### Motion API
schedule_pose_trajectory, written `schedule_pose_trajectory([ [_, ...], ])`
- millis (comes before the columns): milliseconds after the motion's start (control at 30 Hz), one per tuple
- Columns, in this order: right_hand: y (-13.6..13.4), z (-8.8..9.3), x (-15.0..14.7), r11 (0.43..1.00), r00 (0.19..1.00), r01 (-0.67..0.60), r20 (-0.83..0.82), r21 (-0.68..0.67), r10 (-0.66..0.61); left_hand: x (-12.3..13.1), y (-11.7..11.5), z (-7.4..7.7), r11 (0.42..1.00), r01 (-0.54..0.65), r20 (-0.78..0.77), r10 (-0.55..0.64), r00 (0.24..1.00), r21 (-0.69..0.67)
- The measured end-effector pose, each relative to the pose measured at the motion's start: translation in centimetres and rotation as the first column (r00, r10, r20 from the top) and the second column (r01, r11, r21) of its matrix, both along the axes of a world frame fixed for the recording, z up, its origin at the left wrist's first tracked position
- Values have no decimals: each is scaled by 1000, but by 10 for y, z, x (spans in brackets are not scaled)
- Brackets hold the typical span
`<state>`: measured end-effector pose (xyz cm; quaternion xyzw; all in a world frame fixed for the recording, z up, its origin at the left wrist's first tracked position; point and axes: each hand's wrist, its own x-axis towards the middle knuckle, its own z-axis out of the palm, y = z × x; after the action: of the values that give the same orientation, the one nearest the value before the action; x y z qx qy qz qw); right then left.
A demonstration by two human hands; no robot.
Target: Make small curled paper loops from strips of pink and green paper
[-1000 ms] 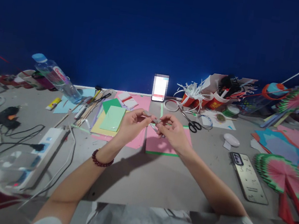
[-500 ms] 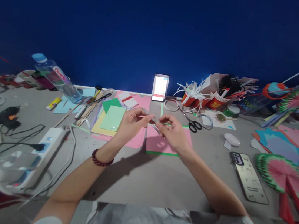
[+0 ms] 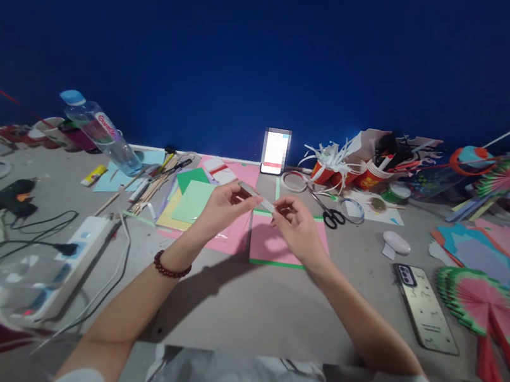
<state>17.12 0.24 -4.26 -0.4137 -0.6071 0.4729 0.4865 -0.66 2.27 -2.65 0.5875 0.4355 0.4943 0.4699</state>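
Observation:
My left hand [image 3: 222, 206] and my right hand [image 3: 295, 227] meet above the table and pinch the two ends of a thin pale strip [image 3: 257, 196], which looks like folded paper. The strip slopes down from left to right. Both hands have their fingers closed on it. A dark red bead bracelet [image 3: 170, 268] circles my left wrist. Under the hands lies a pink sheet with a green edge [image 3: 275, 250]. Green and yellow sheets [image 3: 190, 204] are stacked just left of my left hand.
Black scissors [image 3: 331, 211] and tape rings lie behind my right hand. A phone [image 3: 425, 308] and folded paper fans [image 3: 478, 300] sit at right. Red cups [image 3: 365, 174], a lit upright phone [image 3: 275, 151], a water bottle [image 3: 101, 131], a glue gun [image 3: 11, 201] and a power strip [image 3: 67, 255] with cables surround.
My hands have lifted the strip a little and drawn slightly apart, so more of it shows between them. The camera has shifted slightly.

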Motion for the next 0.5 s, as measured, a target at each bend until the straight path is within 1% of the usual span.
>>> schedule_pose_trajectory([
  [67, 0, -1, 0, 999, 1000, 6, 18, 54, -7, 0, -1, -2, 999, 33, -76, -31, 997, 29],
  [100, -1, -2, 0, 997, 1000, 8, 26, 74, -10, 1, -2, -3, 998, 30, -105, -23, 994, 62],
  [200, -1, -2, 1, 993, 999, 16, 50, 121, -22, 3, -2, -7, 976, -34, -142, 66, 988, 217],
  [233, -1, -1, 1, 991, 998, 16, 57, 135, -24, 4, -1, -7, 966, -43, -138, 80, 987, 256],
  [267, -1, -1, 2, 989, 998, 15, 65, 147, -25, 4, -1, -8, 961, -31, -130, 69, 989, 275],
  [400, 0, -3, 4, 985, 996, 11, 82, 173, -25, 7, 0, -8, 965, 105, -53, -95, 994, 239],
  [433, 0, -4, 4, 986, 997, 9, 79, 165, -22, 8, -1, -8, 967, 118, -39, -112, 993, 227],
  [500, 2, -5, 5, 993, 998, -3, 65, 121, -5, 9, -1, -8, 974, 106, -6, -107, 994, 200],
])
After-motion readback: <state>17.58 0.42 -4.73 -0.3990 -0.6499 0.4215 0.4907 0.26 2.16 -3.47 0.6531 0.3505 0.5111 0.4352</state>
